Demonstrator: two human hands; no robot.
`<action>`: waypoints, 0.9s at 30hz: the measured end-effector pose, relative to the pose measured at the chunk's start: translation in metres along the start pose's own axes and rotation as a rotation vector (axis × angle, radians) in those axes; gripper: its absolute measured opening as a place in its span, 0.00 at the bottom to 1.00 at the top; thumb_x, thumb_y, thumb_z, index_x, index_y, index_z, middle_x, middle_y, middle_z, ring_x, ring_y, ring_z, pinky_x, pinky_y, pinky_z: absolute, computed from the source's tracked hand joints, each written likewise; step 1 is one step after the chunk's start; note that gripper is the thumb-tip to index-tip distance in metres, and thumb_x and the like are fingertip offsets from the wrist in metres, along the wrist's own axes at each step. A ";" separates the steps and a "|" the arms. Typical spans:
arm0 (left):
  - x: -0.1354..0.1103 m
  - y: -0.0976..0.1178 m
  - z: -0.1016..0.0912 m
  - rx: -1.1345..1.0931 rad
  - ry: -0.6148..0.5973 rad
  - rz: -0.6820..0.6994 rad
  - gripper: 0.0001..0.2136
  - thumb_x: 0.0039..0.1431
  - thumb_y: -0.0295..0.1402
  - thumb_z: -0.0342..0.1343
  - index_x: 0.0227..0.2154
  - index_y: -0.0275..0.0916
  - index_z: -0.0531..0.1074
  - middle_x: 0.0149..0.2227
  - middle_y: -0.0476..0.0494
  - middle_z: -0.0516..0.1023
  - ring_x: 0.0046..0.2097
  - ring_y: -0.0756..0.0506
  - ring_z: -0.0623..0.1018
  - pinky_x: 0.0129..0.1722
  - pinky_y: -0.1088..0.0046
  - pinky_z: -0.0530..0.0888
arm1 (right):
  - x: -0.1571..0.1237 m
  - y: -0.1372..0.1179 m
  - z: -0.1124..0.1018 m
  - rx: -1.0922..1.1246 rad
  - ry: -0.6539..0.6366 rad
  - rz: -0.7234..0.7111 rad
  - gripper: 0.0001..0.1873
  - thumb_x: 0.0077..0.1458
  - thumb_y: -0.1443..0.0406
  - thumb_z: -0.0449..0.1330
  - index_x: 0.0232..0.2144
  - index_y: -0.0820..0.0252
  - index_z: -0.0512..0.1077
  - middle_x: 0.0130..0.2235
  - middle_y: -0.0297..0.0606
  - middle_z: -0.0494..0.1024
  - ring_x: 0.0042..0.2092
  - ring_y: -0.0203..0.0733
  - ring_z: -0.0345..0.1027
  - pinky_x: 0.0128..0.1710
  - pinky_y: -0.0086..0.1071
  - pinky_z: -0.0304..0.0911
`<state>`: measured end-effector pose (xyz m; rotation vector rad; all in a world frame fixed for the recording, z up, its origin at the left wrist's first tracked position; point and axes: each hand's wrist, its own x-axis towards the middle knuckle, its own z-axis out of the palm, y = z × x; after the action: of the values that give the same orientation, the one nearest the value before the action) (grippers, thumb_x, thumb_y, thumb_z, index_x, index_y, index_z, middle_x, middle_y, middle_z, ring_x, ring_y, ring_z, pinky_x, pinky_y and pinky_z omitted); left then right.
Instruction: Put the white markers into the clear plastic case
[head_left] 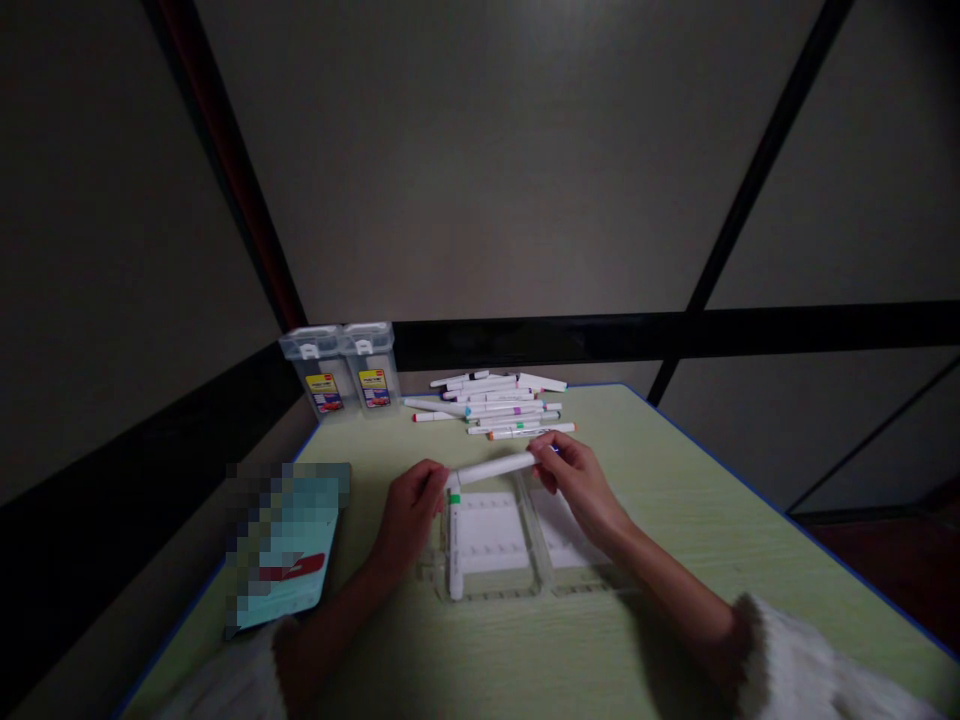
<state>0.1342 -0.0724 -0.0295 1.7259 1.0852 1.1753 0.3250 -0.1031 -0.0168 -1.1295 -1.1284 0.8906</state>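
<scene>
Both hands hold one white marker (495, 468) level above an open clear plastic case (525, 545) on the pale green table (525, 650). My left hand (409, 515) pinches its left end. My right hand (574, 480) pinches its right end. Inside the case's left half, one white marker with a green band (454, 545) lies along the left edge. A pile of several white markers (499, 403) with coloured caps lies farther back on the table.
Two clear plastic boxes (341, 368) with yellow labels stand at the far left corner. A teal packet (289, 545), partly blurred out, lies at the left edge. The table has a blue rim (750, 485); dark frame bars and a wall rise behind.
</scene>
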 end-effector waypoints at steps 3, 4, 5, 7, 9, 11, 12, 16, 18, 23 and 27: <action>0.000 0.000 0.001 -0.083 0.010 0.009 0.09 0.52 0.37 0.46 0.24 0.37 0.62 0.14 0.58 0.57 0.18 0.55 0.60 0.18 0.80 0.58 | 0.000 -0.001 0.000 -0.008 0.000 -0.002 0.14 0.47 0.56 0.56 0.19 0.60 0.62 0.15 0.27 0.61 0.17 0.29 0.49 0.17 0.26 0.44; 0.000 0.001 0.001 -0.100 0.012 0.014 0.08 0.52 0.37 0.46 0.26 0.37 0.62 0.15 0.58 0.58 0.19 0.54 0.61 0.19 0.80 0.58 | 0.000 -0.001 0.001 -0.007 0.002 0.000 0.14 0.47 0.56 0.56 0.19 0.60 0.62 0.15 0.27 0.61 0.17 0.30 0.49 0.17 0.26 0.43; 0.000 0.001 0.001 -0.109 0.014 0.021 0.08 0.52 0.36 0.46 0.27 0.37 0.62 0.15 0.58 0.58 0.19 0.54 0.61 0.19 0.80 0.59 | 0.000 -0.001 0.001 -0.003 0.006 0.002 0.14 0.46 0.56 0.56 0.20 0.60 0.62 0.15 0.27 0.61 0.17 0.30 0.49 0.17 0.26 0.43; 0.000 0.002 0.001 -0.112 0.022 0.040 0.06 0.52 0.35 0.46 0.29 0.37 0.62 0.16 0.58 0.60 0.20 0.54 0.62 0.20 0.80 0.60 | 0.000 0.000 0.001 0.006 0.016 0.007 0.14 0.46 0.56 0.56 0.20 0.60 0.63 0.15 0.27 0.61 0.17 0.30 0.49 0.17 0.26 0.43; -0.001 0.002 0.001 -0.109 0.030 0.054 0.06 0.52 0.34 0.47 0.31 0.37 0.62 0.17 0.57 0.61 0.21 0.54 0.63 0.21 0.79 0.61 | 0.001 0.001 0.000 0.010 0.030 0.006 0.15 0.46 0.55 0.56 0.19 0.60 0.62 0.15 0.27 0.61 0.17 0.30 0.48 0.17 0.26 0.43; -0.002 0.001 0.001 -0.119 0.023 0.060 0.06 0.52 0.33 0.47 0.32 0.37 0.62 0.18 0.56 0.62 0.21 0.53 0.64 0.22 0.79 0.62 | 0.002 0.003 -0.001 0.015 0.048 0.007 0.17 0.47 0.54 0.56 0.18 0.60 0.62 0.15 0.27 0.60 0.17 0.30 0.48 0.18 0.26 0.44; -0.002 0.001 0.001 -0.131 0.012 0.063 0.06 0.52 0.33 0.47 0.33 0.37 0.61 0.19 0.56 0.62 0.21 0.53 0.64 0.22 0.79 0.62 | 0.002 0.003 -0.001 0.020 0.057 0.010 0.18 0.47 0.54 0.55 0.17 0.60 0.61 0.15 0.27 0.59 0.17 0.30 0.48 0.18 0.27 0.44; -0.003 0.000 0.002 -0.192 -0.021 0.081 0.07 0.52 0.33 0.48 0.35 0.38 0.60 0.21 0.56 0.63 0.22 0.54 0.65 0.22 0.79 0.62 | 0.003 0.005 -0.003 0.050 0.078 0.031 0.19 0.46 0.53 0.56 0.16 0.60 0.60 0.14 0.26 0.59 0.17 0.29 0.48 0.18 0.26 0.44; -0.003 0.000 0.003 -0.193 -0.020 0.083 0.07 0.52 0.32 0.48 0.35 0.38 0.60 0.21 0.56 0.63 0.22 0.54 0.65 0.22 0.79 0.62 | 0.004 0.005 -0.003 0.057 0.077 0.036 0.19 0.46 0.53 0.56 0.15 0.60 0.60 0.14 0.27 0.59 0.17 0.29 0.48 0.18 0.26 0.43; -0.002 0.002 0.002 -0.147 -0.037 0.072 0.05 0.51 0.33 0.48 0.31 0.37 0.62 0.19 0.56 0.63 0.20 0.54 0.64 0.20 0.79 0.61 | 0.003 0.006 -0.003 0.049 0.082 0.030 0.20 0.46 0.53 0.56 0.15 0.60 0.59 0.14 0.26 0.58 0.17 0.29 0.47 0.18 0.26 0.43; -0.003 0.004 0.001 -0.096 -0.035 0.043 0.06 0.51 0.34 0.48 0.28 0.37 0.63 0.17 0.57 0.61 0.20 0.54 0.63 0.20 0.80 0.60 | 0.003 0.005 -0.003 0.030 0.086 0.029 0.20 0.47 0.52 0.55 0.15 0.60 0.59 0.13 0.26 0.58 0.17 0.29 0.47 0.18 0.26 0.43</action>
<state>0.1357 -0.0764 -0.0265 1.6970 0.9601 1.2004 0.3286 -0.0998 -0.0212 -1.1518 -1.0277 0.8705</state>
